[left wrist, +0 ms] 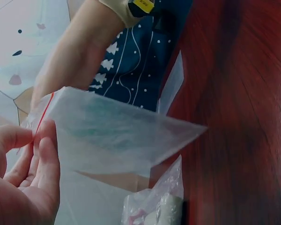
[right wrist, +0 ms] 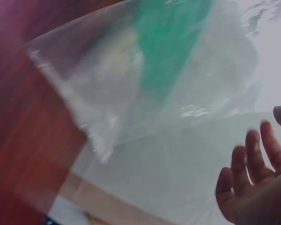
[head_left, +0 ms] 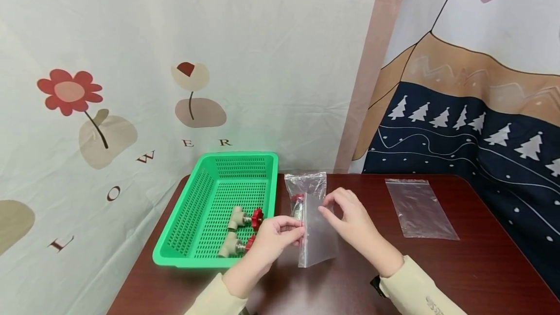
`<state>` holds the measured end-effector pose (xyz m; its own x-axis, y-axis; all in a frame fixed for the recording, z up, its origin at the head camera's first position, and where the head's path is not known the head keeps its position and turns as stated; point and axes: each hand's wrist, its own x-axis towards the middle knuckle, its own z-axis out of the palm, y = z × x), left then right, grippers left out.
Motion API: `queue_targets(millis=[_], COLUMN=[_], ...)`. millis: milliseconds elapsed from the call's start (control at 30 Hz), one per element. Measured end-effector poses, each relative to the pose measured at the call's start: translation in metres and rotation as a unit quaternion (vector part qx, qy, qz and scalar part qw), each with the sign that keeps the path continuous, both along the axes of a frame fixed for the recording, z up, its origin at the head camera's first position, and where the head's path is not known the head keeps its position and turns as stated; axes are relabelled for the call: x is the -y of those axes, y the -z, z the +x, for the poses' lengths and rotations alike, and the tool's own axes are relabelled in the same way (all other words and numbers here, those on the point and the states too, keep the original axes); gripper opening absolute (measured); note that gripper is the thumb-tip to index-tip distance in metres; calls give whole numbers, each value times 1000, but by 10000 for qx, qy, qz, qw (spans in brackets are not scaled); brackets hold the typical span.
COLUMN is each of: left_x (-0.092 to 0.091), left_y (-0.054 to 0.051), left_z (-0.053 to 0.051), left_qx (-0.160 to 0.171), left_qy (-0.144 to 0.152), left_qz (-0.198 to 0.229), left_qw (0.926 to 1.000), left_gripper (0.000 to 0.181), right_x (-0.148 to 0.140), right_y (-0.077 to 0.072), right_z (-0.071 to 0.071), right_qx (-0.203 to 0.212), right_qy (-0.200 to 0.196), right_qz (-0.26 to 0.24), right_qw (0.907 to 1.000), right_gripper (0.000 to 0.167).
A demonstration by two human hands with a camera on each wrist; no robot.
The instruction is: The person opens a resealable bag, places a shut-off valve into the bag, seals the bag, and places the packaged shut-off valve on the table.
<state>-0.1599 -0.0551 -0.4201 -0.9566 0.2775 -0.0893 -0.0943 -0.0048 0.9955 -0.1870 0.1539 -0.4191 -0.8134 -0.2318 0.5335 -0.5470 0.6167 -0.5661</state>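
Over the table [head_left: 490,271], the left hand [head_left: 276,234] pinches a clear bag [head_left: 321,235] — opening it seems the step; the right hand [head_left: 350,210], fingers parted, should next spread its sides.

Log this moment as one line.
left grip pinches zip bag; right grip near it, holding nothing; two valves in green basket; bagged valve behind

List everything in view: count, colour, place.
Table: one, reddish-brown, foreground.
Basket: one, green, table's left.
Valves: two, beige with red handwheels, in basket.
Held bag: one, clear, right of basket.
Filled bag: one, clear, red showing inside, behind held bag.
Flat bag: one, clear, table's right.
Backdrop: count unclear, multicoloured, behind table.
Wrist device: one clearly visible, black, at right sleeve.
Sleeves: two, cream, head view's lower edge.
Left grip: one, bare, pinching held bag.
Right grip: one, bare, beside held bag.
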Motion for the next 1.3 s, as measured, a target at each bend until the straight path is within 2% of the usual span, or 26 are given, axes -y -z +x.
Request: queue_targets(millis=[200,300,433,700,933,1100,1200,1300], left_x=[-5,-8,-10,-12,-14,-10,-5,1], left_y=[0,1,1,-1,-2,-3,-3,-3], left_z=[1,1,0,0,1,0,-2,-5], left_qx=[-65,-143,-192,-206,-154,-103,-101,-118], left_qy=[63,92,90,88,64,-204,-515,-833], left_qz=[227,177,81,28,50,-148,-305,-466], left_qw=[9997,9997,9997,9997,9998,9996,9982,9954], left_gripper=[25,24,22,20,21,18,14,10], right_x=[17,21,23,24,25,21,12,0], right_y=[-16,-19,-20,-20,-20,-17,-15,-14], right_z=[12,15,16,15,15,13,9,6], right_qx=[598,752,771,1000,849,647,525,615], right_qy=[52,163,288,204,242,245,549,958], right_qz=[65,153,214,194,322,544,674,623], right_qw=[9982,9969,9964,9946,9956,9961,9948,9915], right_gripper=[8,6,1,5,7,9,10,11])
